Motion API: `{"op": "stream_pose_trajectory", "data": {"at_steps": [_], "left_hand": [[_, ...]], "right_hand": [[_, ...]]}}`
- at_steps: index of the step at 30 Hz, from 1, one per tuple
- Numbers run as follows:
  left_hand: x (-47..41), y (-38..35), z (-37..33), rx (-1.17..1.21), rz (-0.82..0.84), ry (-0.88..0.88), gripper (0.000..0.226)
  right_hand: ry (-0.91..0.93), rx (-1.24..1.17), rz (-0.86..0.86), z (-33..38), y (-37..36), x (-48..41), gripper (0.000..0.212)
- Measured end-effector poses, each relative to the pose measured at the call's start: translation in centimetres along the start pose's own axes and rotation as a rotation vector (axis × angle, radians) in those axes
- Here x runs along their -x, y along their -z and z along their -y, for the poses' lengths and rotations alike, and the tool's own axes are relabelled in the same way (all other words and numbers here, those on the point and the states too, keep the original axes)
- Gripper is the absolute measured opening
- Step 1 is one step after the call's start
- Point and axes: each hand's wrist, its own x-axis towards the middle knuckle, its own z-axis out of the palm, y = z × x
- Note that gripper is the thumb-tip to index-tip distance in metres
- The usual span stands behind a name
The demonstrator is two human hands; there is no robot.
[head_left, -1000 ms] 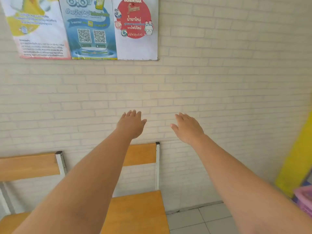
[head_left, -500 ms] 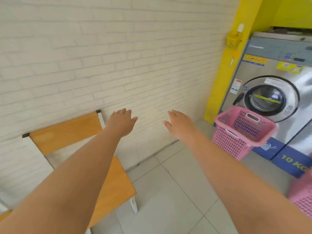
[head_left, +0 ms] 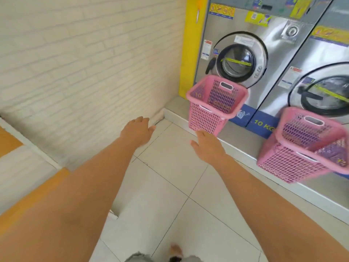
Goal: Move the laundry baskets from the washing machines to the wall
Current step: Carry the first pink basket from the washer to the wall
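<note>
Two pink mesh laundry baskets stand on the raised step in front of the steel washing machines. The farther basket (head_left: pixel 213 108) sits below the left machine's round door (head_left: pixel 237 60). The nearer basket (head_left: pixel 300 146) stands under the right machine (head_left: pixel 321 95). My right hand (head_left: pixel 207 144) is stretched out, fingers apart, just below the farther basket's base, holding nothing. My left hand (head_left: pixel 138 130) reaches forward, empty, near the corner where the white brick wall (head_left: pixel 85 69) meets the floor.
A wooden chair (head_left: pixel 28 195) with a white frame stands against the wall at the left. A yellow pillar (head_left: pixel 190 48) borders the left machine. Pale floor tiles (head_left: pixel 166 186) spread between chair and machines. My foot (head_left: pixel 176 249) shows at the bottom.
The view has swung right and down from the posters and chairs to the washing machines. Both baskets have come closer, and my outstretched hands have neared the farther basket.
</note>
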Motion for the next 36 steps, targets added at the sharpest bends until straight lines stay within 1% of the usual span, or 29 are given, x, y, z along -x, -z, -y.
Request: {"op": "stream_pose_trajectory", "data": {"at_steps": [3, 6, 10, 15, 20, 24, 28, 32, 36], "left_hand": [[-1.8, -2.2, -2.4, 0.013, 0.054, -0.028, 0.057], [-4.6, -4.3, -4.3, 0.014, 0.09, -0.093, 0.055], [-9.7, -6.5, -6.1, 0.09, 0.124, -0.11, 0.055], [-18.4, -8.7, -7.8, 0.16, 0.174, -0.145, 0.055], [-27.6, -8.9, -9.5, 0.225, 0.262, -0.183, 0.055], [-34.8, -8.5, -11.0, 0.222, 0.262, -0.203, 0.054], [-41.2, -8.4, -13.0, 0.229, 0.274, -0.24, 0.052], [-47.9, -8.7, -14.8, 0.233, 0.259, -0.233, 0.049], [-54.4, -9.3, -16.7, 0.229, 0.248, -0.225, 0.049]], "right_hand": [[-0.07, -0.022, 0.014, -3.4, -1.2, 0.2, 0.051], [-0.157, -0.077, 0.034, -6.7, -2.0, -0.6, 0.054], [-0.285, -0.161, 0.025, -10.1, -3.0, -3.1, 0.055], [-0.479, -0.296, -0.024, -13.4, -4.1, -9.0, 0.053], [-0.644, -0.413, -0.083, -15.4, -4.2, -15.4, 0.046], [-0.749, -0.487, -0.138, -17.0, -3.9, -20.5, 0.049], [-0.816, -0.512, -0.175, -19.5, -3.6, -25.1, 0.05], [-0.865, -0.551, -0.246, -23.0, -3.5, -30.3, 0.048], [-0.903, -0.588, -0.281, -26.9, -3.8, -35.9, 0.048]]}}
